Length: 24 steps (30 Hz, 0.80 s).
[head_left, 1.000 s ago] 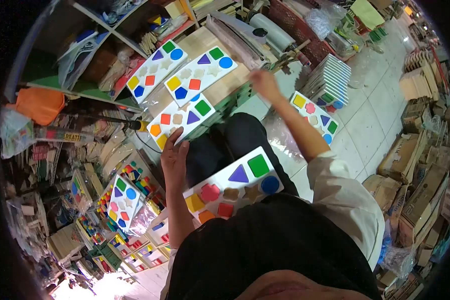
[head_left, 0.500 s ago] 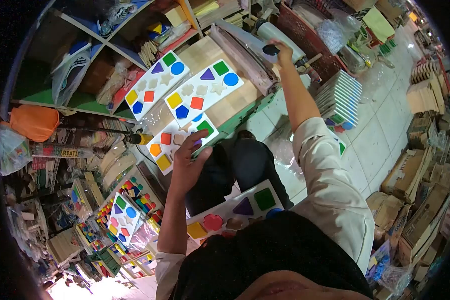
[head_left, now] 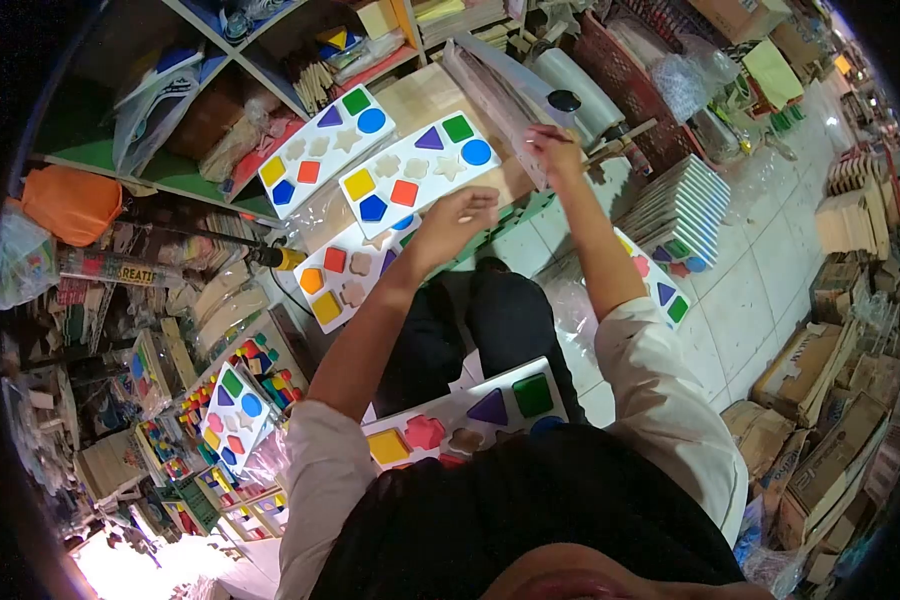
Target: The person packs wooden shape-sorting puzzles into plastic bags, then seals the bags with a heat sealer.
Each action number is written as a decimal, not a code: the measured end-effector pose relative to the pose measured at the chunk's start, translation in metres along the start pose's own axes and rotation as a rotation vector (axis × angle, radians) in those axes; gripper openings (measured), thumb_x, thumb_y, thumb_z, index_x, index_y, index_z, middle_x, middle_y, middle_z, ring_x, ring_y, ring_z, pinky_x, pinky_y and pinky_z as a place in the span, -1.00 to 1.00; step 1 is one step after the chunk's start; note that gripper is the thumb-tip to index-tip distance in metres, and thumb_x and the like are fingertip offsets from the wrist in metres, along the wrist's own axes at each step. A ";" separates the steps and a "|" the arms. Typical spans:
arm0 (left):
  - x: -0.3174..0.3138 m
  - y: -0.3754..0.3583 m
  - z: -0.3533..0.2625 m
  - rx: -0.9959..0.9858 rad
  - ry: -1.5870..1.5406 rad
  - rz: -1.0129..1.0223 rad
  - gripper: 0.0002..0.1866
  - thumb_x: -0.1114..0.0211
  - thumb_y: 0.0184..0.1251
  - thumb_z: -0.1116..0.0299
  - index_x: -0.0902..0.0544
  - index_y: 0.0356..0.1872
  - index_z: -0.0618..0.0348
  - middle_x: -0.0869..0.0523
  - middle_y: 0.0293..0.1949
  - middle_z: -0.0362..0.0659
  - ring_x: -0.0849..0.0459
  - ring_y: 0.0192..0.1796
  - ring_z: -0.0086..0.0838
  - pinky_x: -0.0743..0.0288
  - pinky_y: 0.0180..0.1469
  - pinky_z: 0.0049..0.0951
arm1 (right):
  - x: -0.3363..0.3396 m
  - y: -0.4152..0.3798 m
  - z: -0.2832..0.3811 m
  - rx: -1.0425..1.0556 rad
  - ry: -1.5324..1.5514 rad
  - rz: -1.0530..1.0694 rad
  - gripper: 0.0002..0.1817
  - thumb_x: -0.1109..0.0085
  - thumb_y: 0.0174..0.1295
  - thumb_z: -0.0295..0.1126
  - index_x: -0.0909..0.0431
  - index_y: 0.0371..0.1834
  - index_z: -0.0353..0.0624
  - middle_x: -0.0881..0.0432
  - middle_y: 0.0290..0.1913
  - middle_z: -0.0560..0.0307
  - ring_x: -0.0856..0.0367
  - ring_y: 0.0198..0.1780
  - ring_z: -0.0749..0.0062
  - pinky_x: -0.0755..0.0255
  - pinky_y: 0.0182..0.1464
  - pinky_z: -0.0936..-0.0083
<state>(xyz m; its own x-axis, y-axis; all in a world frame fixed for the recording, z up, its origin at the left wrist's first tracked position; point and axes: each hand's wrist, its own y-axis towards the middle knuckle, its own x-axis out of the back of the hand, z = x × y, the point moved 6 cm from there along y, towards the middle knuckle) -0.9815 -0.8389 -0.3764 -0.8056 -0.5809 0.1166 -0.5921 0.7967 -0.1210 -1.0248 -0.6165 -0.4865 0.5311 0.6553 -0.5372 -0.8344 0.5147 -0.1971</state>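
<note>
My right hand is above the edge of a long grey metal bar, fingertips pinched together; what they hold, if anything, is too small to make out. Just beyond it stands a jar with a black lid, apart from the fingers. My left hand hovers near the work surface, fingers loosely bent and thumb apart, with nothing visible in it. Beside it lies a white shape-puzzle board with coloured pieces and bare cutouts. A second board lies behind, and a third is partly hidden by my left forearm.
Another puzzle board rests on my lap. Stacked boards stand on the tiled floor at right. A clear roll and red crate are at the back. Shelves stand left, cardboard boxes right.
My right hand has left the black-lidded jar and drawn back leftward and nearer. My left hand has moved up and right, off the nearest table board. The view has shifted slightly.
</note>
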 end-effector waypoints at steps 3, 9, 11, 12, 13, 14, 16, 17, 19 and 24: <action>0.007 0.035 0.026 0.159 -0.195 -0.140 -0.60 -0.12 0.17 0.32 -0.37 0.02 0.25 -0.51 -0.13 -0.14 -0.46 -0.05 -0.47 -0.34 0.01 -0.42 | -0.055 -0.028 -0.024 -0.137 -0.016 0.039 -0.81 0.08 -0.01 -0.74 -0.45 -0.31 -0.43 -0.54 -0.40 -0.03 -0.53 -0.51 0.37 -0.47 -0.47 0.57; 0.093 0.100 0.080 0.351 -0.431 -0.604 -0.61 -0.03 0.21 0.18 -0.41 -0.06 0.25 -0.55 -0.29 -0.12 -0.47 -0.39 -0.49 -0.40 -0.29 -0.36 | -0.121 -0.036 -0.047 -0.173 -0.081 0.134 -0.87 0.06 0.05 -0.68 -0.47 -0.33 -0.40 -0.55 -0.43 -0.01 -0.53 -0.50 0.40 -0.43 -0.45 0.58; 0.103 0.124 0.118 0.515 -0.522 -0.378 -0.63 -0.01 0.24 0.21 -0.41 -0.06 0.29 -0.57 -0.29 -0.06 -0.51 -0.47 -0.43 -0.44 -0.38 -0.37 | -0.130 -0.032 -0.050 -0.157 -0.114 0.165 -0.88 0.06 0.05 -0.68 -0.47 -0.35 -0.40 -0.55 -0.45 0.00 -0.53 -0.50 0.41 -0.42 -0.47 0.58; 0.103 0.124 0.116 0.514 -0.523 -0.378 -0.63 -0.01 0.24 0.21 -0.41 -0.06 0.29 -0.57 -0.29 -0.06 -0.51 -0.47 -0.43 -0.44 -0.38 -0.37 | -0.135 -0.030 -0.051 -0.142 -0.146 0.195 -0.88 0.05 0.05 -0.68 -0.48 -0.37 -0.39 -0.55 -0.46 0.01 -0.53 -0.51 0.41 -0.42 -0.48 0.58; 0.112 0.121 0.104 0.426 -0.494 -0.523 -0.66 0.01 0.26 0.27 -0.40 -0.05 0.30 -0.58 -0.29 -0.04 -0.53 -0.48 -0.40 -0.46 -0.40 -0.39 | -0.136 -0.030 -0.053 -0.173 -0.142 0.172 -0.90 0.01 0.04 -0.66 -0.49 -0.38 -0.39 -0.55 -0.49 0.04 -0.52 -0.52 0.45 -0.40 -0.52 0.59; 0.120 0.116 0.092 0.336 -0.463 -0.665 -0.68 0.03 0.27 0.33 -0.38 -0.03 0.32 -0.59 -0.28 -0.02 -0.55 -0.49 -0.37 -0.47 -0.42 -0.41 | -0.137 -0.032 -0.053 -0.172 -0.143 0.173 -0.90 0.01 0.04 -0.66 -0.49 -0.38 -0.39 -0.55 -0.49 0.04 -0.52 -0.52 0.45 -0.40 -0.52 0.59; 0.125 0.110 0.085 0.324 -0.522 -0.765 -0.70 0.09 0.27 0.46 -0.36 0.01 0.34 -0.60 -0.28 0.00 -0.58 -0.40 -0.35 -0.50 -0.43 -0.42 | -0.142 -0.042 -0.053 -0.186 -0.318 0.277 -0.89 -0.03 0.03 -0.63 -0.49 -0.36 -0.39 -0.55 -0.47 0.05 -0.51 -0.52 0.49 -0.40 -0.54 0.62; 0.139 0.115 0.093 0.283 -0.535 -0.800 -0.69 0.09 0.26 0.50 -0.35 0.02 0.32 -0.59 -0.27 -0.01 -0.58 -0.39 -0.36 -0.50 -0.43 -0.43 | -0.141 -0.051 -0.054 -0.240 -0.420 0.367 -0.85 -0.07 0.02 -0.60 -0.51 -0.30 -0.31 -0.57 -0.43 0.11 -0.51 -0.48 0.55 -0.40 -0.52 0.67; 0.154 0.114 0.088 0.253 -0.544 -0.859 -0.65 0.03 0.21 0.56 -0.34 0.05 0.27 -0.58 -0.23 -0.05 -0.55 -0.38 -0.41 -0.48 -0.43 -0.47 | -0.126 -0.065 -0.044 -0.115 -0.527 0.421 -0.82 -0.10 0.00 -0.57 -0.52 -0.28 -0.28 -0.57 -0.43 0.14 -0.52 -0.47 0.57 -0.41 -0.49 0.66; 0.202 0.126 0.072 0.185 -0.459 -0.960 -0.63 -0.01 0.18 0.58 -0.37 0.06 0.18 -0.57 -0.21 -0.06 -0.51 -0.43 -0.42 -0.44 -0.41 -0.45 | -0.078 -0.056 0.006 0.380 -1.037 0.360 -0.71 -0.20 -0.12 -0.42 -0.53 -0.27 -0.23 -0.59 -0.31 0.05 -0.56 -0.35 0.36 -0.41 -0.24 0.53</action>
<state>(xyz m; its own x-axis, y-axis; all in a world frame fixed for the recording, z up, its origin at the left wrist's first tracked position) -1.2206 -0.8680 -0.4386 0.0880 -0.9871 -0.1336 -0.9440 -0.0398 -0.3275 -1.0188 -0.6931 -0.4283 0.2847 0.8452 0.4523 -0.9571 0.2238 0.1841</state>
